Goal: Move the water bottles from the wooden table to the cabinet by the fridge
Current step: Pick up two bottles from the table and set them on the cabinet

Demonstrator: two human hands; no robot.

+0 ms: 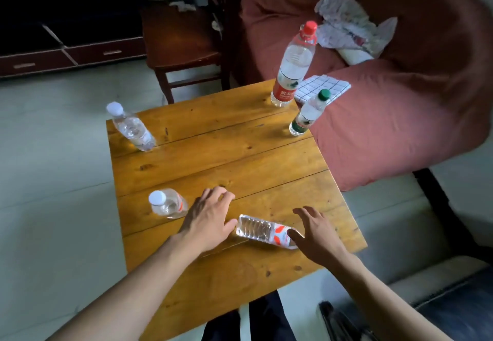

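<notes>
Several clear water bottles stand or lie on the wooden table [240, 159]. One bottle with an orange-and-white label [264, 231] lies on its side near the front edge. My left hand [208, 215] rests open just left of its base, thumb almost touching it. My right hand [317, 231] is open, fingers spread, thumb touching the label end. A white-capped bottle [166, 203] stands left of my left hand. Another white-capped bottle [132, 127] stands at the far left. A tall red-capped bottle [292, 66] and a green-capped bottle [308, 114] stand at the far right.
A pink-covered sofa [386, 116] sits right of the table, with a checked cloth [324, 88] and crumpled white plastic [346, 23] on it. A wooden chair [178, 44] stands behind the table, a dark drawer unit [66, 57] at far left. Grey floor surrounds the table.
</notes>
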